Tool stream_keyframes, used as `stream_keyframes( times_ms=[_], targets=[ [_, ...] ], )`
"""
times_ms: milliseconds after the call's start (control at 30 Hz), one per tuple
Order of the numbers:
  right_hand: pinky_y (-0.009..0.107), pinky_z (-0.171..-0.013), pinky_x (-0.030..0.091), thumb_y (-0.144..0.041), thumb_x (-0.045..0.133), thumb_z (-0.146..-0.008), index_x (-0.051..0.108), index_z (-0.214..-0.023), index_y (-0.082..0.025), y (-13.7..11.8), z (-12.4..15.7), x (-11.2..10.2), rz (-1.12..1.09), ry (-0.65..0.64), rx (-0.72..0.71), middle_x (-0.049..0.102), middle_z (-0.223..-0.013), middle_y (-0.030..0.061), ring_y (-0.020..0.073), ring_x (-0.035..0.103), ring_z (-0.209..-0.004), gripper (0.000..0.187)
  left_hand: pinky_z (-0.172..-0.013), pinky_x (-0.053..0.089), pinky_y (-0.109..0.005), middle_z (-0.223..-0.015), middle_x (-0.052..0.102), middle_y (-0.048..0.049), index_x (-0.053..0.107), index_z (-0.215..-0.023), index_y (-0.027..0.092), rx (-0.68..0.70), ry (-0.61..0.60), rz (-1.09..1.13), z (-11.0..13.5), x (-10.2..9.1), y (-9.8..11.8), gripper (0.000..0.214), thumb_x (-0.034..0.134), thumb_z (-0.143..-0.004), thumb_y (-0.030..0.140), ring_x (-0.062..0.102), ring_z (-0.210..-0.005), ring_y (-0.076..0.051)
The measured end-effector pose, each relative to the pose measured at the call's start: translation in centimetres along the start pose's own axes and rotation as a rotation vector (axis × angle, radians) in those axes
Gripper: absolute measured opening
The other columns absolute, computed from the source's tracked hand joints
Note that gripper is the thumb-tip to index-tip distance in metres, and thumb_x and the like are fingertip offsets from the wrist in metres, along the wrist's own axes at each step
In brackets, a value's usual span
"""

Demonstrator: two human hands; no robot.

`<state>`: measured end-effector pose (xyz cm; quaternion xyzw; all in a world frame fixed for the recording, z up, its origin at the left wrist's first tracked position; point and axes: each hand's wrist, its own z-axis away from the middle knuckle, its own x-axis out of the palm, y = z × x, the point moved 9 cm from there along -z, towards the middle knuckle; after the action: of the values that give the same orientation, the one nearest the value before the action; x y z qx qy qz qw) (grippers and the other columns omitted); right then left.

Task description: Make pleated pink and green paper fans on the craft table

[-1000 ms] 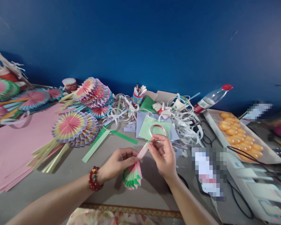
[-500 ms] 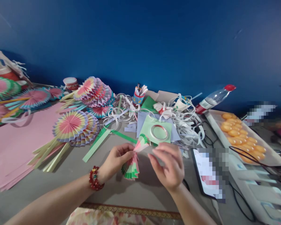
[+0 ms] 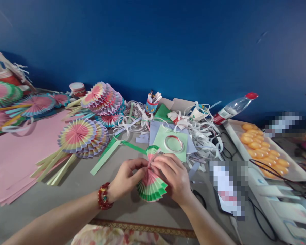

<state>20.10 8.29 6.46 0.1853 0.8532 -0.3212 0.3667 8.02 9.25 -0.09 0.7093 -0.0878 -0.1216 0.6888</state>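
Note:
A pleated paper fan (image 3: 153, 185), pink in the middle with pale and dark green bands at its ends, is pinched at its narrow waist. My left hand (image 3: 132, 173) closes on it from the left, thumb and fingertips at the waist. From the right, my right hand (image 3: 173, 175) has its fingers closed on the fan too, partly covering its right side. The lower half spreads toward me; the smaller upper half points away. Just beyond lies a roll of tape (image 3: 173, 143) on light green paper (image 3: 159, 136).
Finished paper fans (image 3: 77, 136) and pink sheets (image 3: 22, 153) lie on the left. White paper strips (image 3: 206, 139) heap up behind, near a pen cup (image 3: 151, 107). To the right are a phone (image 3: 225, 194), a bottle (image 3: 234, 107) and a tray of orange pieces (image 3: 260, 146).
My right hand has come in from the right and now grips the fan. The fan's lower half has opened wider. My left hand keeps its pinch.

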Motion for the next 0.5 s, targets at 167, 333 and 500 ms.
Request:
stream_keyframes(
  times_ms=[167, 333, 500],
  targets=[
    [0.041, -0.085, 0.048, -0.015, 0.053, -0.094, 0.066, -0.105, -0.019, 0.0, 0.0, 0.2, -0.013, -0.053, -0.007, 0.069, -0.105, 0.0085, 0.0243, 0.057, -0.099, 0.017, -0.069, 0.045, -0.021, -0.082, 0.068, -0.0023, 0.070, -0.094, 0.015, 0.020, 0.010, -0.059, -0.1, -0.1, 0.5, 0.021, 0.050, -0.091, 0.021, 0.058, -0.074, -0.014],
    [0.040, -0.085, 0.049, -0.011, 0.053, -0.094, 0.066, -0.105, -0.017, -0.4, -0.1, 0.1, -0.001, -0.074, -0.033, 0.069, -0.105, 0.0089, 0.0241, 0.058, -0.098, 0.018, -0.070, 0.045, -0.021, -0.081, 0.069, -0.0009, 0.069, -0.092, 0.016, 0.089, 0.013, -0.198, 0.0, 0.0, 1.5, 0.019, 0.050, -0.090, 0.016, 0.060, -0.075, -0.014],
    [0.040, -0.083, 0.051, -0.013, 0.052, -0.096, 0.066, -0.104, -0.016, -0.7, -0.3, 0.0, 0.037, -0.080, -0.058, 0.070, -0.102, 0.0095, 0.0245, 0.059, -0.096, 0.017, -0.070, 0.045, -0.022, -0.081, 0.069, -0.0021, 0.066, -0.093, 0.017, 0.127, 0.007, -0.307, 0.3, 0.1, 1.6, 0.018, 0.049, -0.089, 0.015, 0.062, -0.075, -0.015]
  ],
)
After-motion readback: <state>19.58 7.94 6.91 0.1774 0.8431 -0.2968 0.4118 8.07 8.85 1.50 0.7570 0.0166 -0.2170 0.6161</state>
